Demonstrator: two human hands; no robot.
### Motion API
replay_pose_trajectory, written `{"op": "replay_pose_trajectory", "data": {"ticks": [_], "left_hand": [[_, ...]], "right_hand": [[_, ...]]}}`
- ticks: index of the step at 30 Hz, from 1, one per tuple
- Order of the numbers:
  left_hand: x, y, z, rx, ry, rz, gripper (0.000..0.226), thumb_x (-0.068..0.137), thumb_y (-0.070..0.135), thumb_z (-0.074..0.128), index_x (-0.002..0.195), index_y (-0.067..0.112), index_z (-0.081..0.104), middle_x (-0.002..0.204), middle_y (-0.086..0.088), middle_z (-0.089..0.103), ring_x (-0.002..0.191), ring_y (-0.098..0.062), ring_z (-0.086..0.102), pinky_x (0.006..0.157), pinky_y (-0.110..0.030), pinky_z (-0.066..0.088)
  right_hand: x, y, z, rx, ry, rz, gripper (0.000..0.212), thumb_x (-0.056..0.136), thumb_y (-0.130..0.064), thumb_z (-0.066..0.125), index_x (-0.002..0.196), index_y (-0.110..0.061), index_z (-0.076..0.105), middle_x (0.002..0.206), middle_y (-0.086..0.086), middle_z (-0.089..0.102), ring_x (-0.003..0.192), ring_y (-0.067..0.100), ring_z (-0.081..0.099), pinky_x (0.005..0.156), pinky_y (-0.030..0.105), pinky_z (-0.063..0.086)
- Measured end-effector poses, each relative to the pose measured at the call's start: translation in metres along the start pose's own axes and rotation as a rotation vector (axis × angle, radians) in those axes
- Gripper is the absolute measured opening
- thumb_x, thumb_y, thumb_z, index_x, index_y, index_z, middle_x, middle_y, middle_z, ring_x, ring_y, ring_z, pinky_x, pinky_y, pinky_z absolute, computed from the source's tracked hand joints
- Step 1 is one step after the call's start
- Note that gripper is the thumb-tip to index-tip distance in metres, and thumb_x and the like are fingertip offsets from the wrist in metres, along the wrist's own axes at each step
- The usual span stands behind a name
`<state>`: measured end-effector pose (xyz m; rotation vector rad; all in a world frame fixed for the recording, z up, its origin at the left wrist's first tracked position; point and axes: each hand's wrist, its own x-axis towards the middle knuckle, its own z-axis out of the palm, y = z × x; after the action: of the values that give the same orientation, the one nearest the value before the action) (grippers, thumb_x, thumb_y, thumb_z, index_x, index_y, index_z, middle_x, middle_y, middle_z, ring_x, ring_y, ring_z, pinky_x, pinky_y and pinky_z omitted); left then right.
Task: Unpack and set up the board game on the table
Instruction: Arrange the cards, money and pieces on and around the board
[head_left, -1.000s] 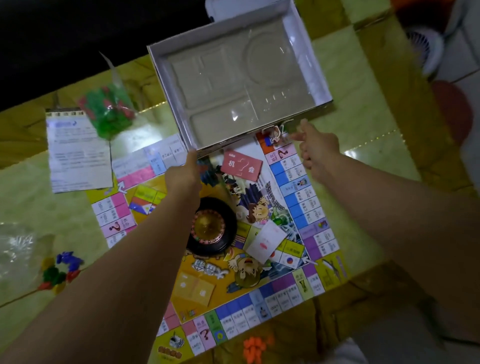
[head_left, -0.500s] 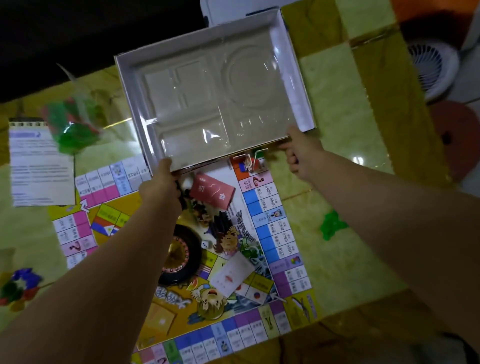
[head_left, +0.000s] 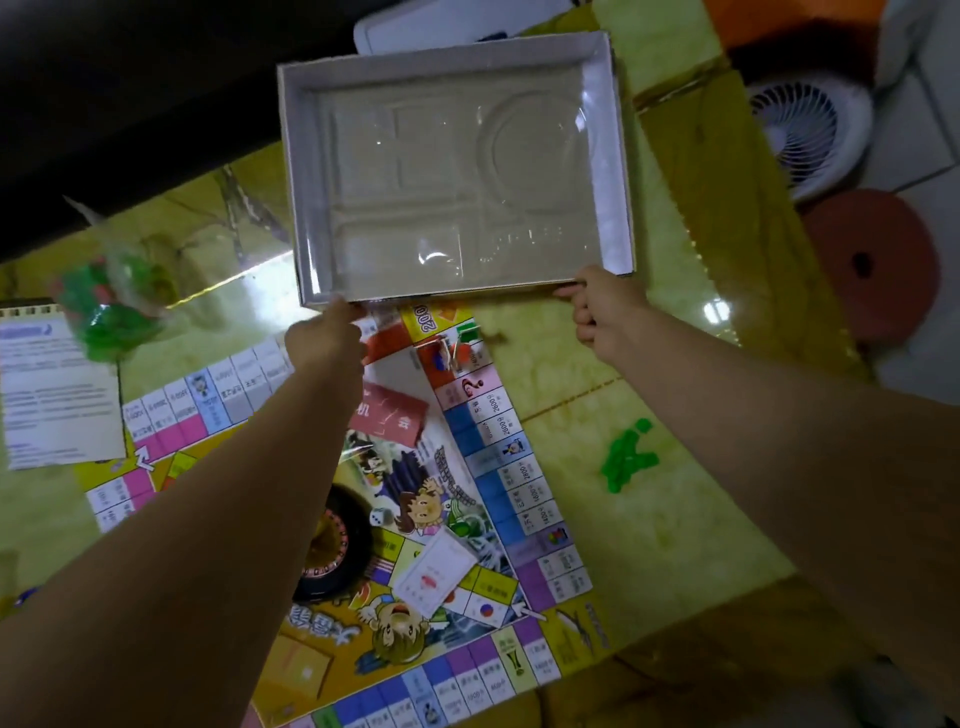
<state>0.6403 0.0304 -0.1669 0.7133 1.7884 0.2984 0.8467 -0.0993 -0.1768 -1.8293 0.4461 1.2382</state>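
Gripping the cardboard box (head_left: 605, 156) by its rim, left hand (head_left: 324, 340) and right hand (head_left: 605, 309) hide fingertips; its clear moulded insert (head_left: 457, 176) glares.

The far corner of the colourful cardboard game board (head_left: 498, 467) is partly hidden by the grey cardboard box (head_left: 605, 156), its near left part by the left forearm (head_left: 234, 519). On the board, the round black roulette wheel (head_left: 340, 566) is half covered by that forearm, and the print in the squares cannot be read. Left of the board, the clear plastic bag of green and red pieces (head_left: 111, 312) is blurred, and the white printed paper sheet (head_left: 57, 405) is cut off by the picture's edge.
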Motion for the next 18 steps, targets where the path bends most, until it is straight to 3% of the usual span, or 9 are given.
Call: {"op": "replay_pose_trajectory", "data": {"ticks": [5, 9, 12, 14, 16, 18], "left_hand": [[-0.026, 0.036, 0.047, 0.067, -0.100, 0.182, 0.027, 0.097, 0.021, 0.047, 0.084, 0.007, 0.067, 0.035, 0.009, 0.039, 0.026, -0.004, 0.032, 0.034, -0.010, 0.020], [-0.054, 0.041, 0.089, 0.123, -0.181, 0.235, 0.026, 0.097, 0.019, 0.049, 0.090, 0.003, 0.068, 0.030, 0.009, 0.034, 0.023, -0.005, 0.029, 0.032, -0.009, 0.019], [-0.070, 0.026, 0.115, 0.210, -0.236, 0.181, 0.025, 0.095, 0.020, 0.053, 0.085, 0.002, 0.068, 0.031, 0.005, 0.035, 0.021, -0.007, 0.027, 0.034, -0.005, 0.017], [-0.079, 0.012, 0.129, 0.276, -0.268, 0.150, 0.027, 0.095, 0.017, 0.054, 0.075, 0.002, 0.062, 0.028, 0.007, 0.035, 0.019, -0.007, 0.027, 0.033, -0.005, 0.017], [-0.084, 0.001, 0.141, 0.301, -0.278, 0.117, 0.022, 0.094, 0.016, 0.055, 0.079, -0.001, 0.060, 0.030, 0.006, 0.038, 0.019, -0.007, 0.027, 0.033, -0.004, 0.017], [-0.087, -0.007, 0.150, 0.316, -0.264, 0.091, 0.020, 0.092, 0.018, 0.060, 0.087, -0.001, 0.057, 0.043, -0.002, 0.040, 0.019, -0.009, 0.026, 0.034, -0.004, 0.020]], "right_hand": [[0.002, -0.005, -0.023, 0.146, 0.066, 0.095, 0.030, 0.096, -0.018, 0.037, 0.102, -0.003, 0.063, 0.058, -0.003, 0.025, 0.043, 0.008, 0.018, 0.030, 0.015, 0.015], [-0.006, -0.005, -0.032, 0.299, 0.078, 0.171, 0.035, 0.096, -0.014, 0.034, 0.113, -0.003, 0.063, 0.058, -0.004, 0.027, 0.045, 0.008, 0.021, 0.031, 0.011, 0.016], [-0.015, 0.001, -0.040, 0.245, 0.086, 0.165, 0.035, 0.097, -0.017, 0.036, 0.111, -0.005, 0.066, 0.047, -0.006, 0.036, 0.043, 0.009, 0.023, 0.032, 0.011, 0.017], [-0.016, 0.006, -0.054, 0.098, 0.174, 0.094, 0.034, 0.095, -0.033, 0.045, 0.100, -0.008, 0.068, 0.045, -0.010, 0.053, 0.041, 0.008, 0.037, 0.038, 0.017, 0.030], [-0.011, 0.009, -0.074, -0.108, 0.334, -0.053, 0.044, 0.089, -0.047, 0.052, 0.101, -0.008, 0.069, 0.083, 0.000, 0.072, 0.071, 0.017, 0.062, 0.066, 0.029, 0.050], [-0.005, 0.007, -0.095, -0.268, 0.439, -0.161, 0.054, 0.088, -0.055, 0.052, 0.112, -0.008, 0.066, 0.114, 0.009, 0.067, 0.106, 0.030, 0.061, 0.092, 0.037, 0.047]]}}
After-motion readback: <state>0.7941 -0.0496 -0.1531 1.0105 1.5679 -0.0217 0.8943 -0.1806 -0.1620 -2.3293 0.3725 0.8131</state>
